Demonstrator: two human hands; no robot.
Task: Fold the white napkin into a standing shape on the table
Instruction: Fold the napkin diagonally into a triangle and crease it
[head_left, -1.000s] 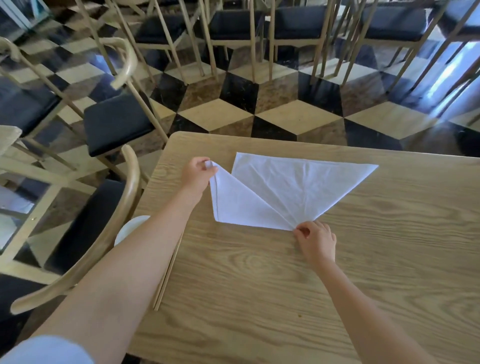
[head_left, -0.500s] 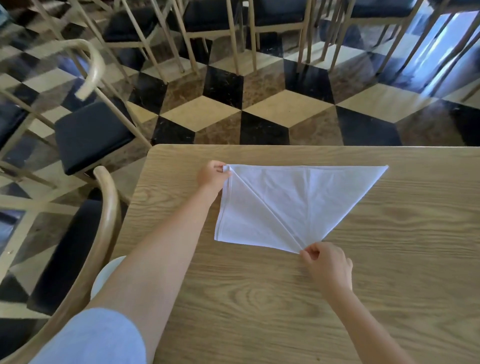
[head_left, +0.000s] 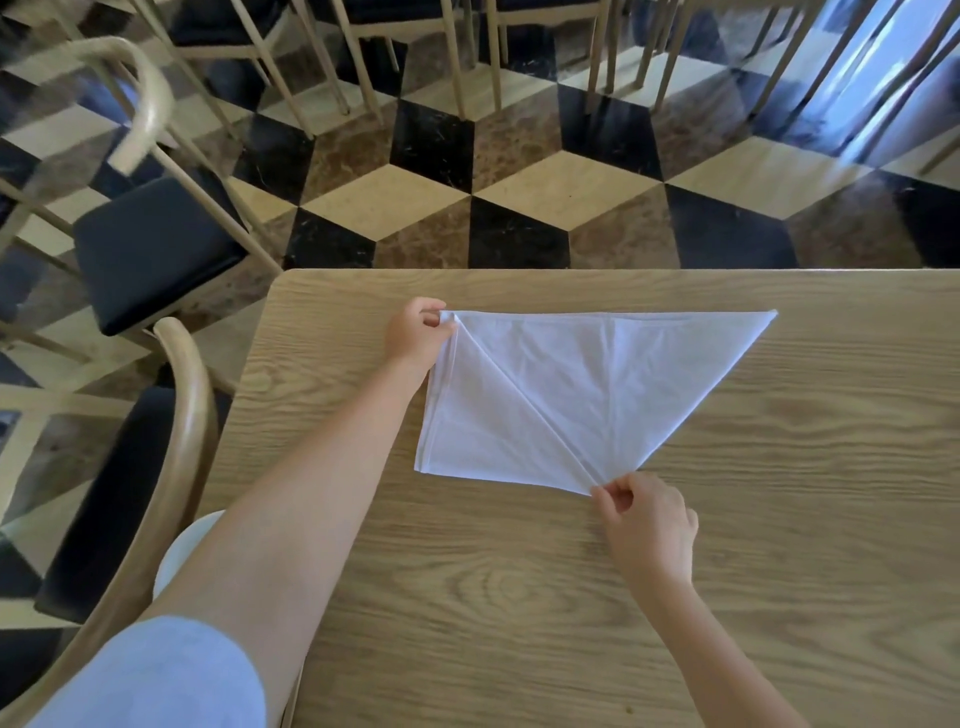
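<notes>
The white napkin (head_left: 587, 389) lies flat on the wooden table (head_left: 519, 597) as a triangle with its point toward me. Its left part is folded over along a diagonal crease, making a straight left edge. My left hand (head_left: 415, 332) pinches the napkin's far left corner at the top edge. My right hand (head_left: 644, 525) pinches the near point where the creases meet. The right corner of the napkin reaches out flat, untouched.
A wooden chair (head_left: 171, 467) with a dark seat stands close at the table's left edge, with another chair (head_left: 150, 249) behind it. More chairs (head_left: 415, 31) line the far side of the checkered floor (head_left: 519, 197). A white round object (head_left: 182, 551) shows under my left arm.
My left hand has carried the napkin's left corner up and to the right, laying the flap flat against the top edge. My right hand stayed pinched on the near point.
</notes>
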